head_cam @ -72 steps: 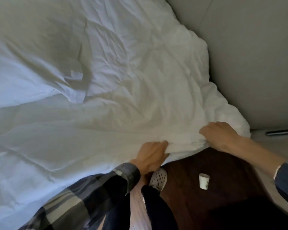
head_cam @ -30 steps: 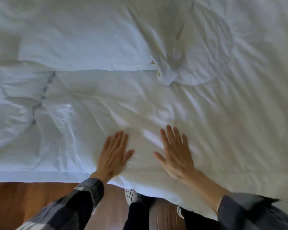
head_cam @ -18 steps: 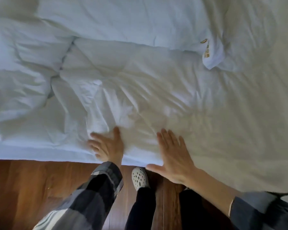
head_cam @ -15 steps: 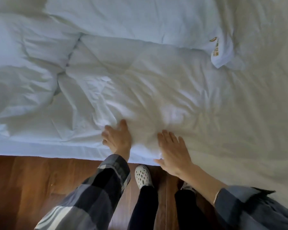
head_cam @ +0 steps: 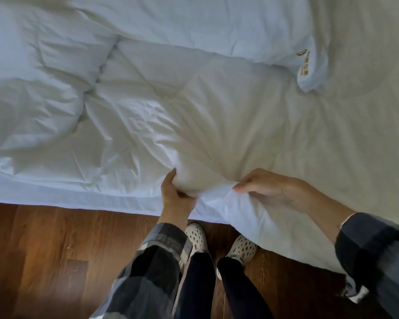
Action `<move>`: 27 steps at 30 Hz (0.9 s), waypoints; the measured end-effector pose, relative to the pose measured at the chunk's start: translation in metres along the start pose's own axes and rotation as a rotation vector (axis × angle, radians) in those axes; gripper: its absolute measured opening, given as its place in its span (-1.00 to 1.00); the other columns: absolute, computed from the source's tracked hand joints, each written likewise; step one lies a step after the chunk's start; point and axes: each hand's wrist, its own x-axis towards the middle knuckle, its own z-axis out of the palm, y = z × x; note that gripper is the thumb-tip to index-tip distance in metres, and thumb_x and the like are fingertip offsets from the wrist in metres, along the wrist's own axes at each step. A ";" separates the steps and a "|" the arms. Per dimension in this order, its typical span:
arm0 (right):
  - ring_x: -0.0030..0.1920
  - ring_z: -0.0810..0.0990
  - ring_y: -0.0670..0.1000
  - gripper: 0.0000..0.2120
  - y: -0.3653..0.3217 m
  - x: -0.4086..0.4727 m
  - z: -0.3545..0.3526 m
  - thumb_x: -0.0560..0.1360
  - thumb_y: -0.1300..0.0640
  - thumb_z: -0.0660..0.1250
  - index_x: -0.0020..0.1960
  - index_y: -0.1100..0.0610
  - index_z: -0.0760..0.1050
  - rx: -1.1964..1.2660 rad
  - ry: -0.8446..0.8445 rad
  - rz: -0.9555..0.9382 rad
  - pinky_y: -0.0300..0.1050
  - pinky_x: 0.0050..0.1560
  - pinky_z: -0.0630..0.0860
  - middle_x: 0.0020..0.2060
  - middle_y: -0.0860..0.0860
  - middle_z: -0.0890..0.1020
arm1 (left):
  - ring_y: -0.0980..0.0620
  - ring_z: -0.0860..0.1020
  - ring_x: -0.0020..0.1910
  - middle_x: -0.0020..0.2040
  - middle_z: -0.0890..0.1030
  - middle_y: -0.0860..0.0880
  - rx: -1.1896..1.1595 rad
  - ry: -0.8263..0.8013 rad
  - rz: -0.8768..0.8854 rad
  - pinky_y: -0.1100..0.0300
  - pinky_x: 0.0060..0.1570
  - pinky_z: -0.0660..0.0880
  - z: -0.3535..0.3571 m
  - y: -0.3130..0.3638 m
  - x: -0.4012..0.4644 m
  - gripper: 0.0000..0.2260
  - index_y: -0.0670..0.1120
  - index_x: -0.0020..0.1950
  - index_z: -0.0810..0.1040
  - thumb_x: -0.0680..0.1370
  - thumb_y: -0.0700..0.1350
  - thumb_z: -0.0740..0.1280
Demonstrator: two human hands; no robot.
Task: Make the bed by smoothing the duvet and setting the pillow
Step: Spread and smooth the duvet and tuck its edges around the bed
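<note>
Duvet [head_cam: 217, 107], white and rumpled, lies across the bed with its near edge bunched between the left hand [head_cam: 174, 194] and right hand [head_cam: 270, 188] — each grip closed on fabric, seemingly to tug wrinkles flat — pillow [head_cam: 217, 26] beyond.

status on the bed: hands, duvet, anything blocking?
Left hand and right hand both gripping the duvet at its near edge. Duvet wrinkled, bunched at left. Pillow lies beyond. Nothing blocking.
</note>
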 end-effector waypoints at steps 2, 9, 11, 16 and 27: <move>0.14 0.62 0.03 -0.57 0.003 0.001 0.011 0.44 -0.31 0.36 0.03 0.02 0.69 -0.019 0.131 -0.058 0.02 0.29 0.46 0.08 -0.03 0.68 | -0.16 0.70 -0.07 0.02 0.72 -0.12 0.013 -0.036 0.016 -0.02 -0.14 0.66 -0.016 0.005 -0.001 -0.77 -0.09 0.18 0.66 0.55 -0.10 0.37; 0.57 -0.21 0.25 -0.03 0.059 0.035 0.090 0.48 -0.42 0.12 0.61 0.11 -0.20 -1.023 0.472 -0.048 0.29 0.52 -0.11 0.57 0.21 -0.26 | -0.14 0.63 -0.10 -0.08 0.62 -0.08 0.398 0.505 0.134 -0.11 0.13 0.59 -0.111 -0.022 0.011 -0.37 -0.16 0.08 0.51 0.28 0.28 0.58; 0.57 0.00 0.28 -0.15 0.044 0.031 0.098 0.52 -0.31 0.16 0.60 0.17 0.00 -0.946 0.683 -0.227 0.32 0.50 0.03 0.58 0.26 -0.04 | -0.15 0.64 -0.08 -0.07 0.64 -0.08 0.402 0.486 0.134 -0.10 0.15 0.59 -0.119 -0.019 0.018 -0.34 -0.17 0.10 0.55 0.25 0.28 0.59; 0.59 -0.05 0.22 -0.16 0.051 0.048 0.104 0.52 -0.37 -0.05 0.61 0.14 0.01 -1.066 0.587 -0.250 0.26 0.51 -0.11 0.59 0.18 -0.09 | -0.19 0.69 -0.11 -0.05 0.72 -0.16 0.298 0.259 0.095 -0.07 -0.12 0.65 -0.134 -0.013 0.025 -0.68 -0.20 0.08 0.61 0.46 -0.04 0.56; 0.56 0.12 0.25 -0.21 -0.049 0.077 0.175 0.55 -0.22 0.18 0.59 0.21 0.07 -1.024 0.612 -0.513 0.29 0.48 0.18 0.58 0.21 0.05 | -0.06 0.58 -0.12 -0.10 0.59 -0.10 0.211 0.254 0.272 0.06 0.03 0.48 -0.202 0.064 0.003 -0.71 -0.13 -0.04 0.58 0.36 0.02 0.47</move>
